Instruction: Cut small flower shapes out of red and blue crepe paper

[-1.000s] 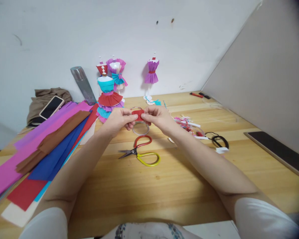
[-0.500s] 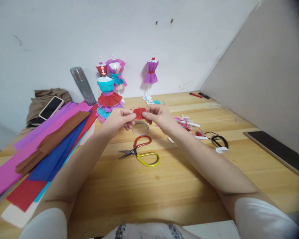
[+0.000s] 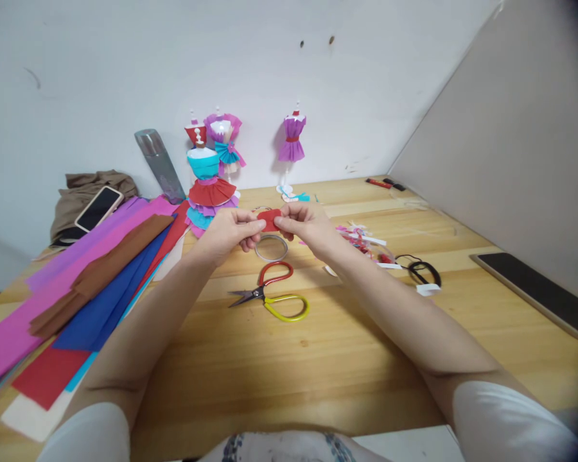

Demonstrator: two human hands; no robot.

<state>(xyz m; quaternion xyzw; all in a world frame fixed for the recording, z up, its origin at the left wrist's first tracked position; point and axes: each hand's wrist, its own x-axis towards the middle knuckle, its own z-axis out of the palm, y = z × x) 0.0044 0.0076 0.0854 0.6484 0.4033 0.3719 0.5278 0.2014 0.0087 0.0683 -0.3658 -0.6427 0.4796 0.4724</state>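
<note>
A small piece of red crepe paper [image 3: 270, 220] is stretched between my two hands above the table. My left hand [image 3: 234, 232] pinches its left end, and my right hand [image 3: 304, 223] pinches its right end between thumb and finger. Just below the hands lies a grey ring like a roll of tape [image 3: 271, 248], partly covered by my left fingers. Nearer to me rests a pair of scissors [image 3: 264, 294] with one red and one yellow handle, blades parted and pointing left.
Several small dress forms in paper dresses [image 3: 212, 192] stand by the wall, left of another in purple [image 3: 292, 140]. Coloured paper sheets [image 3: 96, 295], a phone [image 3: 99, 208] and a bottle [image 3: 160, 165] lie left. Paper scraps [image 3: 366, 244] and a dark tablet [image 3: 539, 292] are right.
The fingers of my left hand have shifted very slightly along the red paper. Otherwise both hands and the things on the table stay where they were.
</note>
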